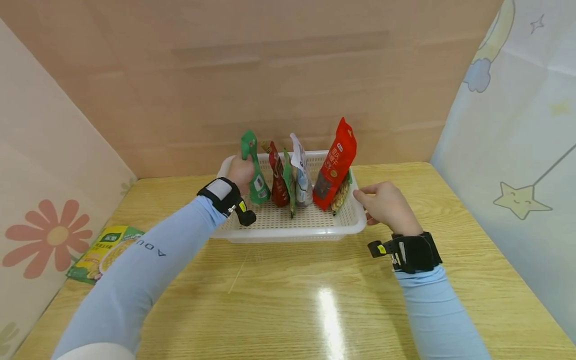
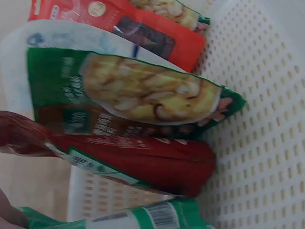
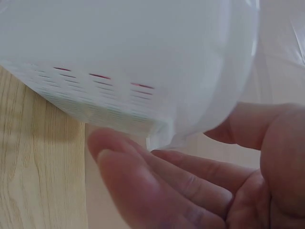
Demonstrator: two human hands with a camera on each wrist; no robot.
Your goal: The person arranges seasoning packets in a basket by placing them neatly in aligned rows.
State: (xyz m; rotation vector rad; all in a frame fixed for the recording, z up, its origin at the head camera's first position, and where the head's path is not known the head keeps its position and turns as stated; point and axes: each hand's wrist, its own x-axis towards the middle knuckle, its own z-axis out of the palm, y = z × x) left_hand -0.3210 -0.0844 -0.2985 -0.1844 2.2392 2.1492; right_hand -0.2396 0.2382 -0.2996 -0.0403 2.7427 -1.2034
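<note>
A white perforated plastic basket stands at the back of the table with several food bags upright in it. At its left end my left hand grips a green bag by the upper part. Close beside that bag is a dark red bag, then a green bag with a food picture and a white-blue bag. My right hand holds the basket's right end, thumb at the rim and fingers beneath the side.
Toward the basket's right end leans a tall bright red bag, with another food bag behind it. A yellow-green bag lies at the table's left, partly behind my left sleeve. Brown paper covers the back; patterned panels flank both sides.
</note>
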